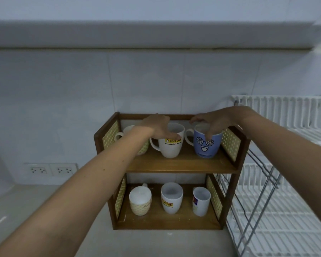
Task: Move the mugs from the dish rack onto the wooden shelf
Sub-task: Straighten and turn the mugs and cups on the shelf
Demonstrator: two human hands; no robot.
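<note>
Mugs filled both tiers of the two-tier brown wooden shelf (pixel 174 165). At the right end of its upper board stood a glossy blue ceramic mug with a spiral-eyed cartoon face (pixel 206 145), upright, its white handle pointing left. Just beside it, mid-board, stood a flared white ceramic mug with a yellow logo (pixel 171 148), handle also to the left. A cream patterned mug (pixel 127 129) sat near the left end, partly hidden by a forearm.

On the lower board stood a second cream patterned mug (pixel 140 200), a second white logo mug (pixel 171 198) and a narrow white printed mug (pixel 201 201), set apart in a row.

The shelf's end panels were pale woven lattice in dark frames.

The left hand (pixel 156 127) came from above and clasped the upper white mug's rim, thumb on the front. The right hand (pixel 213 121) clasped the blue mug's rim likewise, fingers arched over its mouth.

A white wire dish rack (pixel 285 112) stood just right of the shelf.
</note>
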